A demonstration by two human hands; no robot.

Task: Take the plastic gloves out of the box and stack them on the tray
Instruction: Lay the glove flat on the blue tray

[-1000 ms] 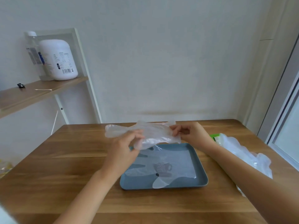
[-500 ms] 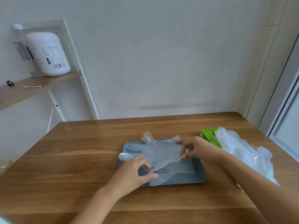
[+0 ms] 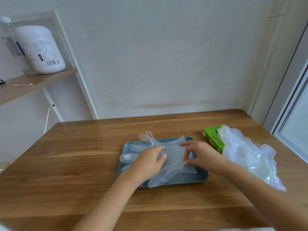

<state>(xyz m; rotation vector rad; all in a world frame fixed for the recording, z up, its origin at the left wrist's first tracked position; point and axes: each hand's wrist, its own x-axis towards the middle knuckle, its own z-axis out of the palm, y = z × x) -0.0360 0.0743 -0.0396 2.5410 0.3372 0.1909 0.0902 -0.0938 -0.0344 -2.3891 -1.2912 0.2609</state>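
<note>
A white jug (image 3: 40, 49) stands on a wall shelf (image 3: 33, 80) at far left. On the wooden counter (image 3: 66, 164), the person's left grip (image 3: 148, 162) lies with its fingers nearly flat, pressing a clear plastic glove (image 3: 173, 157) onto the blue tray (image 3: 202, 178). The glove's finger ends poke past the tray's far left corner. The right grip (image 3: 198, 154) pinches the glove's cuff edge between thumb and forefinger. Just right of the tray lies a green box (image 3: 214, 139), with a heap of loose gloves (image 3: 246, 152) against it.
</note>
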